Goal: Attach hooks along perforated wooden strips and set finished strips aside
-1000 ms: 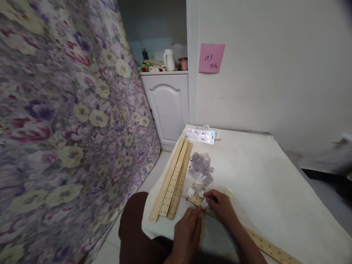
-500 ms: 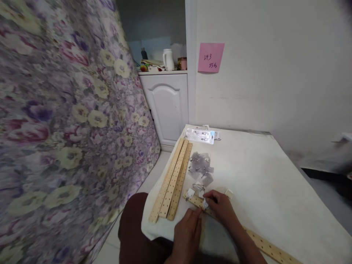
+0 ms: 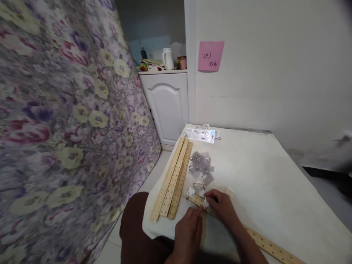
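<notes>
A long wooden strip with rows of holes (image 3: 268, 242) lies slantwise across the near part of the table, its middle hidden under my right forearm. At its far left end, my left hand (image 3: 188, 229) is closed, with fingertips pressed on the strip's near edge. My right hand (image 3: 220, 203) pinches a small white tag (image 3: 206, 202) just above the strip; exactly how the tag is fastened is too small to tell. Another white tag (image 3: 191, 191) hangs at the strip's left end. A ring-like loop with a small tag (image 3: 198, 186) lies just beyond.
Several perforated wooden strips (image 3: 173, 183) lie side by side on the left. Small clear bags with metal bits (image 3: 200, 163) are heaped beyond my hands. A clear blister pack (image 3: 199, 135) lies at the far edge, and a small beige block (image 3: 229, 193) right of my right hand.
Both hands keep nearly the same pose at the strip's end. Only a slight shift of the whole view shows.
</notes>
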`<state>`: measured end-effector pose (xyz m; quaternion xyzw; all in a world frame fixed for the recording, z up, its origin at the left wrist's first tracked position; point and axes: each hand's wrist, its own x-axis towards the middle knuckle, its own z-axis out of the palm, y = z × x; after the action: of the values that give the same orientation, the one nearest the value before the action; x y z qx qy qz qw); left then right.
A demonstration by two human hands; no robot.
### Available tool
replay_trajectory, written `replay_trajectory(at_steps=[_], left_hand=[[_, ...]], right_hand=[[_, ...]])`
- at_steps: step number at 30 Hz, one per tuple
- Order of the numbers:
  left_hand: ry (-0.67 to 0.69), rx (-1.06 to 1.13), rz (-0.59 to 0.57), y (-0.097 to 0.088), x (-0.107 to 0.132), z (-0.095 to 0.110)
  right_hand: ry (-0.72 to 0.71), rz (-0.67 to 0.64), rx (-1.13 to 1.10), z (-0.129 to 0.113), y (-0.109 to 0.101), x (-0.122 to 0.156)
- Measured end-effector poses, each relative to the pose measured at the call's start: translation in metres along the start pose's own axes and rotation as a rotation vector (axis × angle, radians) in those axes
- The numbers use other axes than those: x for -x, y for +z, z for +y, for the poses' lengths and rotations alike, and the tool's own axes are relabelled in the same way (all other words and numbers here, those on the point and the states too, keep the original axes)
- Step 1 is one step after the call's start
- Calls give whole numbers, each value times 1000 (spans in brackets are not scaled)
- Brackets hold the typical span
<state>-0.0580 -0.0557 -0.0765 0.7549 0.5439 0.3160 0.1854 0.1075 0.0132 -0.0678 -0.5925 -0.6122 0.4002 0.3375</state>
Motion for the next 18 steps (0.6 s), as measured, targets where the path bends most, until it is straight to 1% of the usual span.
replay_trajectory(at_steps=[5,14,18], left_hand=[[-1,-1,-7,1,0,-1],[5,40,11,-3,-1,3],[13,33,25,-2,-1,1]], right_hand=[[3,-5,10,-1,0,0],[9,-2,24,-2,0,0],[9,3,25,-3,-1,1]])
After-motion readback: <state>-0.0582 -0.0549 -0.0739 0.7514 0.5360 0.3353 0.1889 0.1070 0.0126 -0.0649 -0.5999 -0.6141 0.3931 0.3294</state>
